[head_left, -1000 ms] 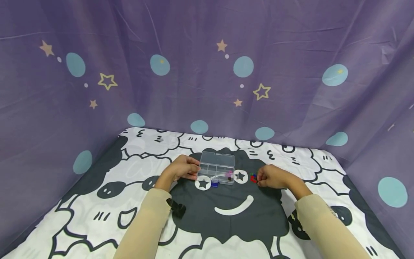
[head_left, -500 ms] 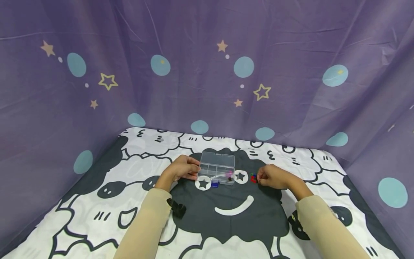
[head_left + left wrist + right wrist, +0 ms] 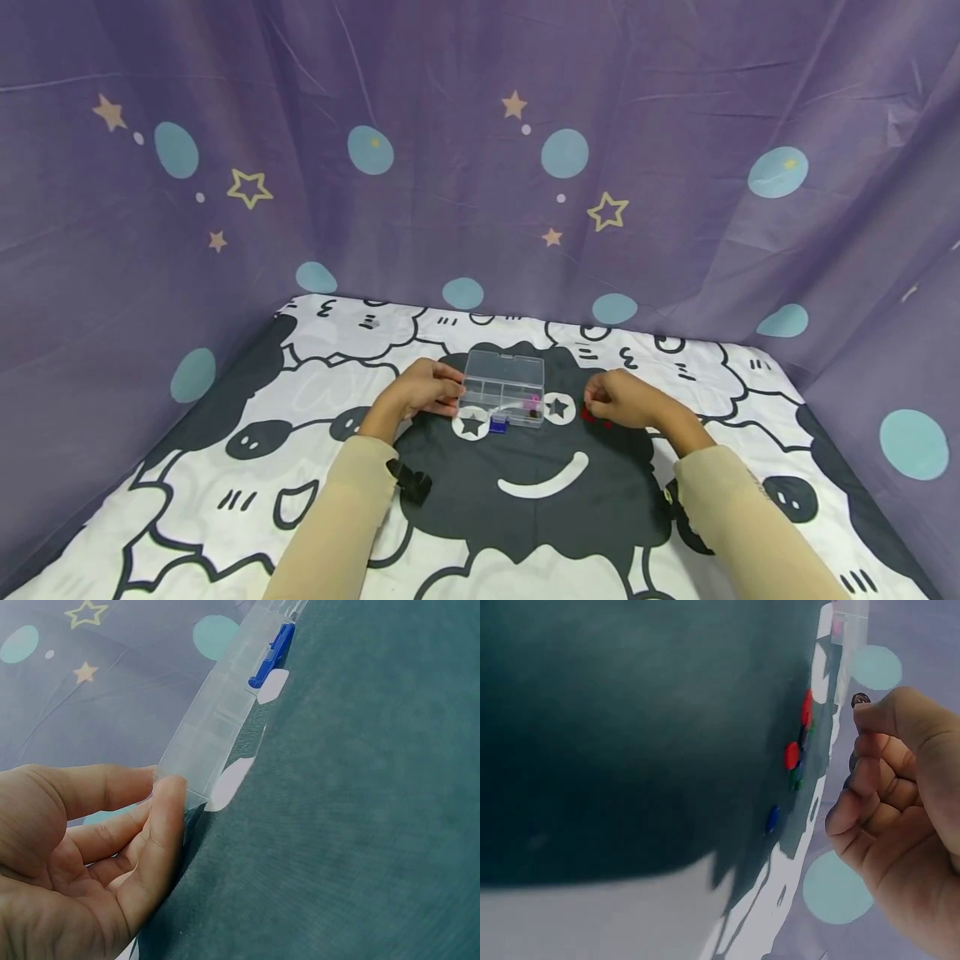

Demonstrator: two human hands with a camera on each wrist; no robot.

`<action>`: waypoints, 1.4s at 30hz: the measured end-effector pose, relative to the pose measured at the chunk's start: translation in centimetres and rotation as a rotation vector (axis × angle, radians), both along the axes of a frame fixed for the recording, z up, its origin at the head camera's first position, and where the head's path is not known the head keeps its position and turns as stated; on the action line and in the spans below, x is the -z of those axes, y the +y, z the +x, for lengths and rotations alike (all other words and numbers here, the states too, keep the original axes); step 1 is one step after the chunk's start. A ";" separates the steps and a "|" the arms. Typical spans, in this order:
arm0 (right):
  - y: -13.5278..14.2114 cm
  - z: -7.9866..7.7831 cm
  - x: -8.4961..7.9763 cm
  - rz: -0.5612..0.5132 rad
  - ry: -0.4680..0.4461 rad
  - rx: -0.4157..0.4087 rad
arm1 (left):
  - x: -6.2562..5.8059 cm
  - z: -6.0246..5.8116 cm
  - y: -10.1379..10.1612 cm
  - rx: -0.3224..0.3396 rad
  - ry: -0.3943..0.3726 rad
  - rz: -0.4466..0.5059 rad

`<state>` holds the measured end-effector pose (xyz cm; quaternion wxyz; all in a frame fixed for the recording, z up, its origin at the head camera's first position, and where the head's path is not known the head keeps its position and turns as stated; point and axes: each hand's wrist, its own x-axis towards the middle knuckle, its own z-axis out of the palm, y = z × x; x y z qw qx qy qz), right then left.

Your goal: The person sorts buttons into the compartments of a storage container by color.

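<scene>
A clear plastic compartment box [image 3: 480,392] stands on the dark patch of cloth, its lid [image 3: 506,369] raised at the back. My left hand [image 3: 423,389] grips its left end, thumb and fingers at the corner [image 3: 172,769]. A blue latch [image 3: 498,425] is at the box's front. Pink and dark small pieces [image 3: 533,407] lie in its right compartment. To the right, my right hand [image 3: 624,399] pinches a small dark brown button [image 3: 861,699] at the thumb tip, above the cloth. Below it lie loose red buttons [image 3: 791,755], a blue one [image 3: 772,818] and green ones [image 3: 796,780].
The table is covered with a sheep-print cloth [image 3: 555,517]. A purple curtain [image 3: 465,233] with stars and blue dots hangs behind and at both sides. A black strap [image 3: 408,481] shows at the left sleeve.
My right hand has risen and moved slightly left from the loose buttons, with a dark button now between its fingers. The left hand and the box have stayed in place.
</scene>
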<state>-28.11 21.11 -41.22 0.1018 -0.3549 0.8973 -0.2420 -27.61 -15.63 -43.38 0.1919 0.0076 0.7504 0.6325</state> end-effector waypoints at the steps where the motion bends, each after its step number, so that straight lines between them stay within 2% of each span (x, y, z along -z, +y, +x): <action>1: -0.2 0.0 -0.2 -0.004 0.006 -0.001 | 0.0 0.0 0.0 0.000 -0.001 0.000; 11: -2.0 -0.4 -1.0 -0.002 0.020 -0.009 | -0.1 0.0 0.1 -0.005 -0.012 -0.002; 20: -3.4 -0.5 -1.3 0.000 0.079 -0.043 | -0.1 0.1 0.1 -0.002 -0.008 0.006; 31: -5.0 -0.4 -1.6 0.030 0.034 -0.036 | -0.1 0.1 0.0 0.005 -0.001 0.001; 37: -5.8 -0.1 -1.7 0.007 0.045 -0.074 | -0.1 0.1 0.0 0.002 -0.003 0.001; 42: -6.5 0.2 -1.8 0.045 0.052 -0.062 | -0.1 0.1 0.0 0.003 -0.002 0.001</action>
